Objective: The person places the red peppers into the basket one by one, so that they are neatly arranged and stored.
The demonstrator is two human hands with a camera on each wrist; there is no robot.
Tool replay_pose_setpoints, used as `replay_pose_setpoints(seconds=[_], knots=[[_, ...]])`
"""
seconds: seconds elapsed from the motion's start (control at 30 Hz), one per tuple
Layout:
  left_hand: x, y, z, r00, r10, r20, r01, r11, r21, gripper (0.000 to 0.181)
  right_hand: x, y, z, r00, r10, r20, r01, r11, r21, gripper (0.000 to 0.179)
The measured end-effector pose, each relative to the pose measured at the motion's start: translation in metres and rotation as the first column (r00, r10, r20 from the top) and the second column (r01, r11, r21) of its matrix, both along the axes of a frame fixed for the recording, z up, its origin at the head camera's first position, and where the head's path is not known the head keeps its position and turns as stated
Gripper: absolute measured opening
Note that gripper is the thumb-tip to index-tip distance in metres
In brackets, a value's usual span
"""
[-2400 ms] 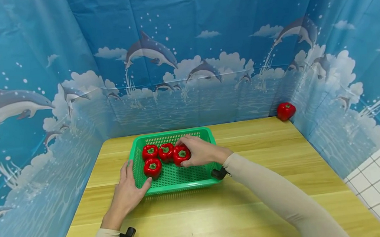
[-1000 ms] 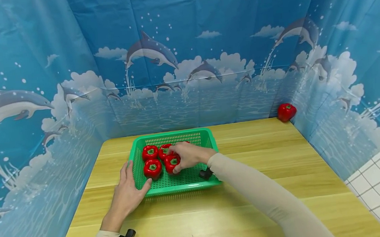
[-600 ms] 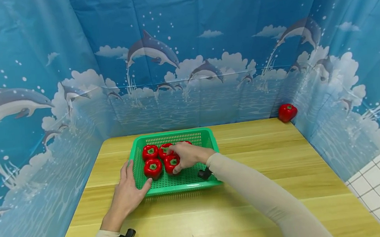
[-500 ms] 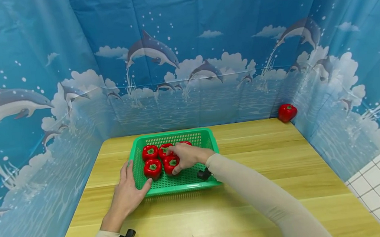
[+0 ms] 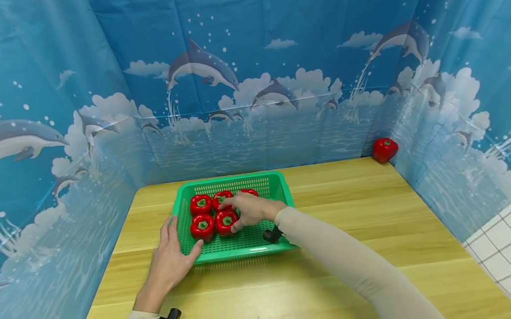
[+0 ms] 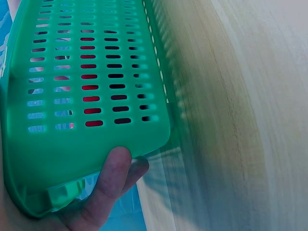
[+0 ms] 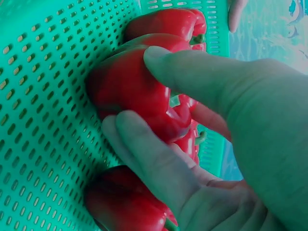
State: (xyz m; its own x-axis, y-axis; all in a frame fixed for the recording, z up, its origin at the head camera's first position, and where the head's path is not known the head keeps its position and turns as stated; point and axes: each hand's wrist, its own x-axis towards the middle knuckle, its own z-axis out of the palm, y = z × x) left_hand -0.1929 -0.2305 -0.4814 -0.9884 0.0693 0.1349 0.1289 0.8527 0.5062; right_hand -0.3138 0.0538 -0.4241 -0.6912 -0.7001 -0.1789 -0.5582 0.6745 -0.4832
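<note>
A green plastic basket (image 5: 245,253) with perforated walls stands on the table, with several red bell peppers in it. My left hand (image 5: 169,264) grips its front left corner, fingers against the outer wall in the left wrist view and thumb at the front rim. My right hand (image 5: 255,208) reaches inside and holds a bell pepper (image 7: 130,89) between thumb and fingers. This pepper is beside the front left pepper (image 5: 203,227), stem up. Behind it are the back left pepper (image 5: 201,204), the back middle pepper (image 5: 221,199) and a third one (image 5: 250,192), partly hidden by my hand.
Another red bell pepper (image 5: 384,150) lies at the far right corner of the wooden table (image 5: 343,187). A blue curtain (image 5: 254,144) printed with dolphins rises behind and along the sides. White tiles (image 5: 509,239) show at the lower right.
My right hand has shifted left and toward the front, bringing the gripped pepper beside the front left one. A pepper at the back right has come into sight. The left hand stays put.
</note>
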Motion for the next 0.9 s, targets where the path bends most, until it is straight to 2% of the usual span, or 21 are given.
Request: replay_pose_setpoints(seconds=[0.17, 0.27, 0.4, 0.57, 0.7, 0.8, 0.9], knots=[[0.003, 0.001, 0.0, 1.0, 0.006, 0.021, -0.005, 1.0, -0.007, 0.111, 0.002, 0.005, 0.004, 1.0, 0.006, 0.0, -0.006, 1.0, 0.004, 0.073], [0.003, 0.001, 0.0, 1.0, 0.01, 0.012, -0.01, 1.0, -0.004, 0.111, 0.003, 0.012, 0.009, 1.0, 0.023, -0.017, -0.024, 1.0, -0.02, 0.07], [0.002, 0.001, 0.0, 1.0, 0.008, -0.004, -0.008, 1.0, 0.0, 0.111, 0.002, 0.029, 0.018, 0.999, -0.001, -0.035, -0.002, 0.998, -0.068, 0.065], [0.003, 0.0, -0.001, 1.0, 0.011, 0.011, -0.011, 1.0, -0.005, 0.111, -0.004, 0.068, 0.026, 0.997, -0.067, -0.035, 0.061, 0.989, -0.136, 0.06], [0.004, 0.0, 0.0, 1.0, 0.016, 0.011, -0.016, 1.0, -0.007, 0.11, -0.01, 0.107, 0.032, 0.989, -0.15, -0.011, 0.144, 0.966, -0.217, 0.056], [0.004, 0.001, 0.001, 1.0, 0.015, 0.004, -0.015, 1.0, -0.008, 0.111, -0.015, 0.141, 0.03, 0.972, -0.233, -0.039, 0.215, 0.94, -0.264, 0.055], [0.004, 0.002, 0.001, 1.0, 0.013, 0.001, -0.013, 1.0, -0.012, 0.111, -0.019, 0.177, 0.024, 0.944, -0.317, -0.093, 0.278, 0.914, -0.295, 0.054]])
